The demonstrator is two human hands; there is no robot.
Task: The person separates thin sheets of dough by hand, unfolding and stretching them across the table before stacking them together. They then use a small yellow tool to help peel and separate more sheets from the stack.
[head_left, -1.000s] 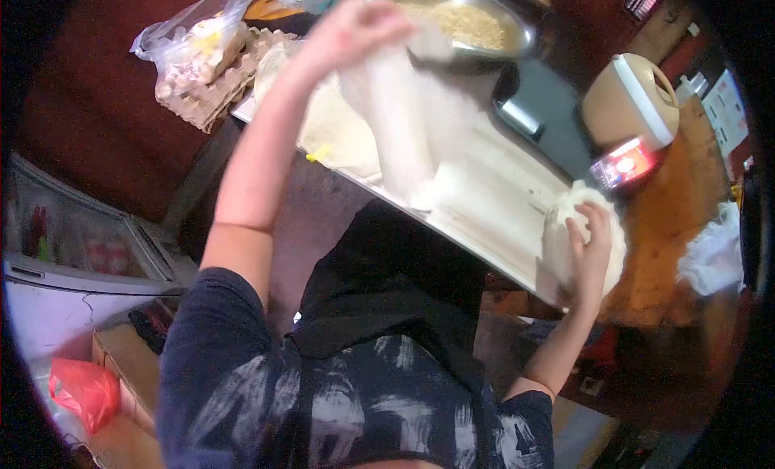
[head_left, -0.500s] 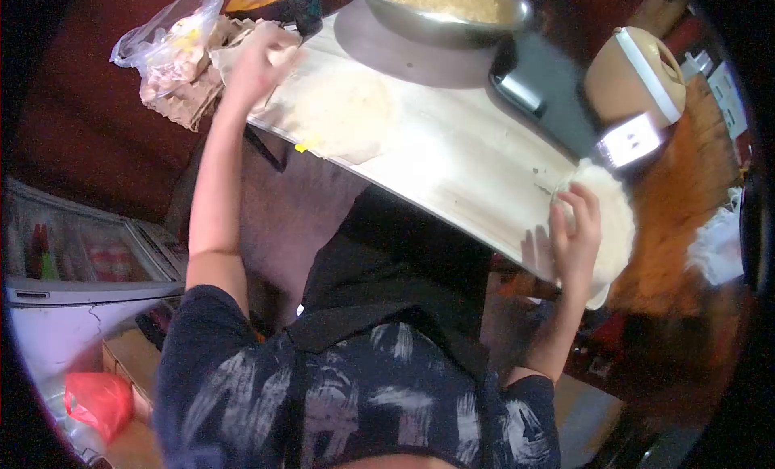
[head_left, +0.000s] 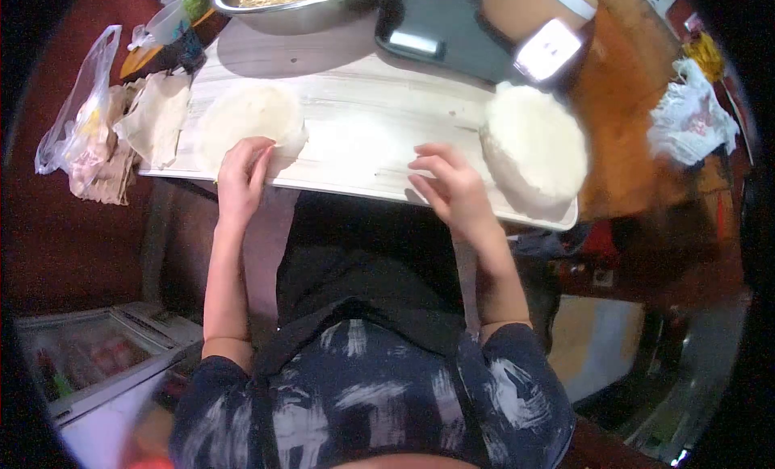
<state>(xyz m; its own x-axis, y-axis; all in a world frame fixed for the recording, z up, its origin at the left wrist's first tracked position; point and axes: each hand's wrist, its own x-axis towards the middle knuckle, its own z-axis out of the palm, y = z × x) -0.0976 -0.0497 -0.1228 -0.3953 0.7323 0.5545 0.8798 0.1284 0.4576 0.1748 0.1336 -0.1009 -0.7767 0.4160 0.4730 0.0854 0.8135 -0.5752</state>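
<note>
A thin round wrapper sheet (head_left: 252,112) lies flat on the left part of the pale board (head_left: 363,98). Over its near edge is my left hand (head_left: 245,174), thumb and fingertips pressed together; whether they pinch the sheet or something small is hidden. My right hand (head_left: 454,186) hovers above the board's front edge, fingers apart and holding nothing. To its right sits a thick round stack of white wrappers (head_left: 537,146), partly over the board's right end. Left of the sheet, a flat beige piece (head_left: 157,118) rests on crumpled brown paper (head_left: 113,166).
A metal bowl (head_left: 282,18) of shredded filling stands at the back. Behind the board are a dark flat case (head_left: 440,29), a lit phone (head_left: 549,51) and a tan container (head_left: 533,9). Plastic bags lie left (head_left: 85,122) and right (head_left: 694,118). A glass-topped freezer (head_left: 105,348) stands lower left.
My left hand has come back from the brown paper to the round sheet's near edge. My right hand has left the wrapper stack and moved left. The view has turned and shifted.
</note>
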